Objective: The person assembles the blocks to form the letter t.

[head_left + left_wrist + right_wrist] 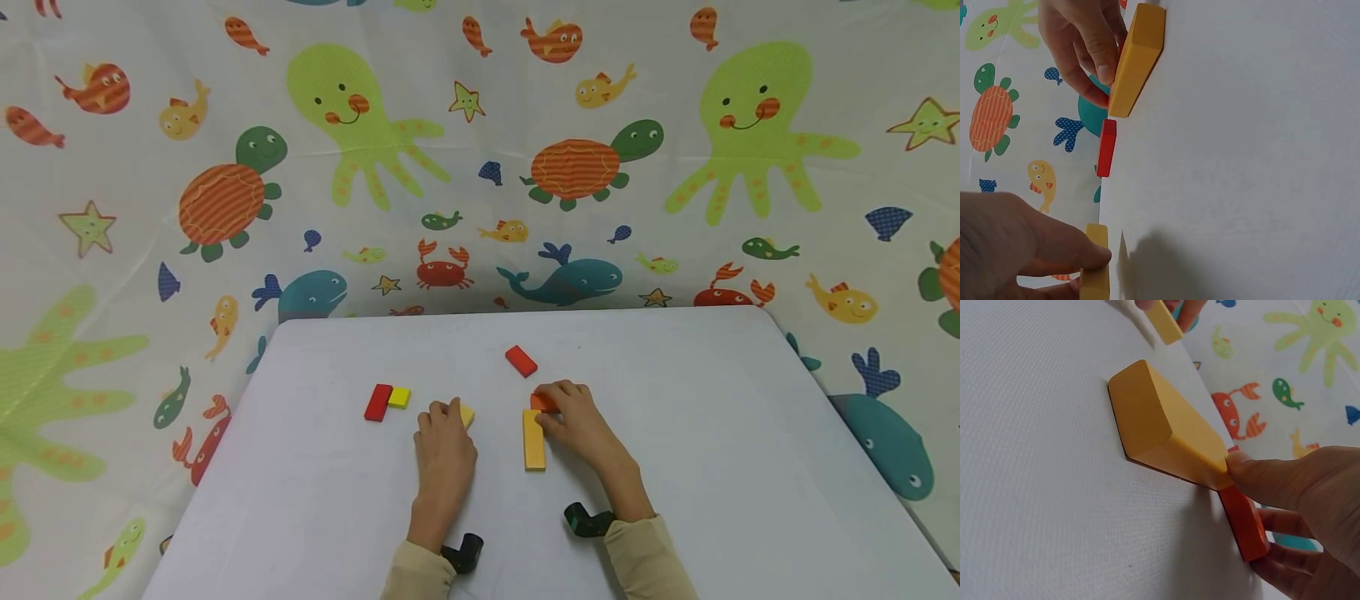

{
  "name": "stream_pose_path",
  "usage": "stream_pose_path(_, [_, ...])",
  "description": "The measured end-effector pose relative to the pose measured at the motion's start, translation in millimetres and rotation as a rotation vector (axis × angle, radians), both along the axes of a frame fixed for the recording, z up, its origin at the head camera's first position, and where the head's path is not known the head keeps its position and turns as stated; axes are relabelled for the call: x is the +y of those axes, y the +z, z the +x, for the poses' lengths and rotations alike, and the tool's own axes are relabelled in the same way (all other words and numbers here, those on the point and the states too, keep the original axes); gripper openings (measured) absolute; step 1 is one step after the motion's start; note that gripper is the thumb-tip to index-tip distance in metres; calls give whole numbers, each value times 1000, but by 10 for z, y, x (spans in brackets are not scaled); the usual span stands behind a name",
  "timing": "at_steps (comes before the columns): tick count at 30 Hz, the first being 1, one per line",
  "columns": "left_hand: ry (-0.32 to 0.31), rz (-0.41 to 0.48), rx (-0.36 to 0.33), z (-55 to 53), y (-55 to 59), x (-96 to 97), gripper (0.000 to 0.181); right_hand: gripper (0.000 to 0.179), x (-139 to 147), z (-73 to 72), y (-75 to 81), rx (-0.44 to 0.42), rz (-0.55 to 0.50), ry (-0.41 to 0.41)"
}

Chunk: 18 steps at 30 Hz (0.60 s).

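A pale yellow block (pixel 467 416) is pinched in my left hand (pixel 446 450); in the left wrist view this block (pixel 1095 278) seems to be held a little off the table, its shadow apart from it. My right hand (pixel 583 427) grips an orange-red block (pixel 1243 524) set against the far end of a longer yellow-orange block (pixel 534 442). In the right wrist view the thumb reaches over the joint of the two blocks, and the fingers lie along the orange-red one. The longer block (pixel 1166 425) lies flat on the table.
Beyond my right hand a red block (pixel 521 361) lies at a slant. To the left, a dark red block (pixel 378 402) touches a small bright yellow block (pixel 399 397). They lie on a white table (pixel 300 492), with a sea-animal cloth (pixel 480 192) behind it.
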State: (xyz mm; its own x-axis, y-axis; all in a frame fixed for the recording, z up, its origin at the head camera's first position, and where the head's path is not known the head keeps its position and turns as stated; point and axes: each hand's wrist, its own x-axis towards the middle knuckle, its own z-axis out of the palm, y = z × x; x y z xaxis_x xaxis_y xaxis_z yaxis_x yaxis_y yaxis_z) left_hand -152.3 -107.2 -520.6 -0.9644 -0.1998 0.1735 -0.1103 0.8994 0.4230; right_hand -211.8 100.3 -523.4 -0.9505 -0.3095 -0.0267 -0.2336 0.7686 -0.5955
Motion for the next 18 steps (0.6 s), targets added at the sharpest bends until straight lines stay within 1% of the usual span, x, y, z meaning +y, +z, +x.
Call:
stream_pose_path(9, [-13,54,-18,-17,68,-23,41,45,0,4,8,2,0,-5])
stream_pose_path(15, [-37,84,-20,-21,121,-36,41,44,1,1,-2,2,-4,-5])
stream_pose_path(18, [-49,105,-36,-30,133,-51,41,44,0,-1,-6,-1,-6,-6])
